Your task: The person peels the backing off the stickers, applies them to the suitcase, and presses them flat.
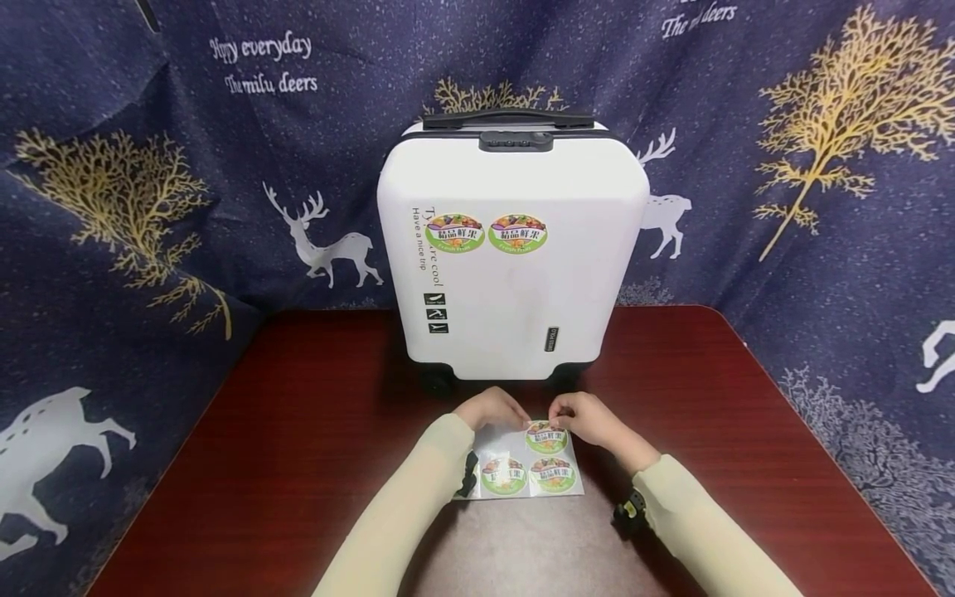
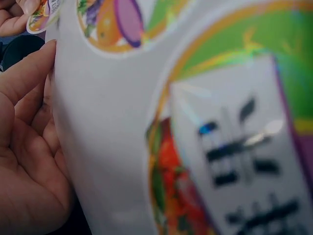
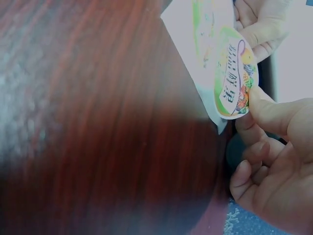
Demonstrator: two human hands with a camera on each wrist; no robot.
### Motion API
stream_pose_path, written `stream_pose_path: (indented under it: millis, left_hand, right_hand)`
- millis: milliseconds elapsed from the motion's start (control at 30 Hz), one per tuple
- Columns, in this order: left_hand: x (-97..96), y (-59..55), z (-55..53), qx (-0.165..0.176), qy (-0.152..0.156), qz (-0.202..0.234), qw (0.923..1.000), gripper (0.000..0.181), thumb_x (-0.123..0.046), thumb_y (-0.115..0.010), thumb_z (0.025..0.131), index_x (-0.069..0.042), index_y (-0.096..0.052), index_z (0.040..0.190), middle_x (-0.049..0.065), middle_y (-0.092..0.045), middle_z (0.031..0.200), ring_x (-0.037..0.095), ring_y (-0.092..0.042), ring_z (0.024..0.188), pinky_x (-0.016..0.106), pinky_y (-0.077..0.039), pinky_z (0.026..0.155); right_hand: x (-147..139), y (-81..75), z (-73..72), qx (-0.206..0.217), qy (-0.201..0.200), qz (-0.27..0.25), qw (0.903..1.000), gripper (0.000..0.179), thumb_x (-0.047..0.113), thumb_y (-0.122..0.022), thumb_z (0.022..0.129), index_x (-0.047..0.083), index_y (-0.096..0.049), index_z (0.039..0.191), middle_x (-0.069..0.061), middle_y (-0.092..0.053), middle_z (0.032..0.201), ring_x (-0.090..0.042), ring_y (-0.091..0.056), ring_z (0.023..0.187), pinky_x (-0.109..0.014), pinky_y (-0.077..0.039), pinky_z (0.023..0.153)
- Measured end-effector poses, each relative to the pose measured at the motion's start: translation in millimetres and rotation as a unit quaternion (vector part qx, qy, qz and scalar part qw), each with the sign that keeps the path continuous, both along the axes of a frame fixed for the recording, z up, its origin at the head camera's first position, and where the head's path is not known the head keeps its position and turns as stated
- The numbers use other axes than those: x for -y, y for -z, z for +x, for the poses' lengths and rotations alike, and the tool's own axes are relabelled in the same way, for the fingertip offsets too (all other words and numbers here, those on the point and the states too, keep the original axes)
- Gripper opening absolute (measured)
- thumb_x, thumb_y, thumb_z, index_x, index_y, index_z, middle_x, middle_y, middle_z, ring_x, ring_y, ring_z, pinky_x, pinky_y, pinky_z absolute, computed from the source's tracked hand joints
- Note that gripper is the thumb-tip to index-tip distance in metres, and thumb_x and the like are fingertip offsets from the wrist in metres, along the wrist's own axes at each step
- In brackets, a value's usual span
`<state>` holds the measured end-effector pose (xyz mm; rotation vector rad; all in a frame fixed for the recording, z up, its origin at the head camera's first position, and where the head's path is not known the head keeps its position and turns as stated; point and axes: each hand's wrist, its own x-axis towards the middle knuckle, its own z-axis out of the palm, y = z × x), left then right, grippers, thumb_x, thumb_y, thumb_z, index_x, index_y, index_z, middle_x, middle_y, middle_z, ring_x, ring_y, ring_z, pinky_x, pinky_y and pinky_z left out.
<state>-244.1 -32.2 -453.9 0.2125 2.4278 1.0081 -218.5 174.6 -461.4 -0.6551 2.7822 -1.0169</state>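
Note:
A white sticker sheet [image 1: 498, 445] is held up over the table in front of the suitcase, with oval fruit stickers on it. My left hand [image 1: 495, 407] grips its far edge, thumb against the sheet in the left wrist view. With thumb and finger, my right hand [image 1: 588, 417] pinches the rim of the top right fruit sticker [image 1: 547, 437]. In the right wrist view that sticker [image 3: 230, 81] stands partly lifted off its backing, past the sheet's edge. Two more stickers show in the sheet's near row, one at the right corner [image 1: 553, 475].
A white suitcase [image 1: 515, 290] stands upright at the back of the dark red table [image 1: 313, 431]. Two matching fruit stickers sit side by side on its upper front, the left one [image 1: 455, 234] over printed lettering. Behind hangs a blue cloth [image 1: 328, 149] with deer and trees.

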Motion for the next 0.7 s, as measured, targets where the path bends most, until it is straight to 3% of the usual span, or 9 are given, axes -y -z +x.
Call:
stream_pose_path:
  millis: [367,700]
  left_hand:
    - [0.7,2.3,-4.9,0.006,0.003,-0.001,1.0,0.008,-0.015,-0.082,0.084,-0.011,-0.083,0.091,0.005,-0.078,0.102,0.019,-0.064,0.098,0.039,-0.051,0.1]
    - [-1.2,0.5,1.4,-0.003,-0.005,0.005,1.0,0.015,-0.015,-0.08,0.088,-0.008,-0.082,0.101,0.009,-0.077,0.113,0.022,-0.064,0.105,0.041,-0.049,0.105]
  right_hand:
    - [-2.9,-1.5,1.1,0.013,0.001,-0.015,0.9998,0.009,0.003,-0.071,0.091,0.003,-0.068,0.083,-0.005,-0.069,0.08,-0.01,-0.054,0.075,-0.023,-0.046,0.068]
    - [-5.1,-2.2,1.0,0.011,-0.003,-0.017,0.9998,0.008,0.005,-0.072,0.092,0.003,-0.069,0.084,-0.006,-0.069,0.079,-0.01,-0.054,0.074,-0.023,-0.045,0.067]
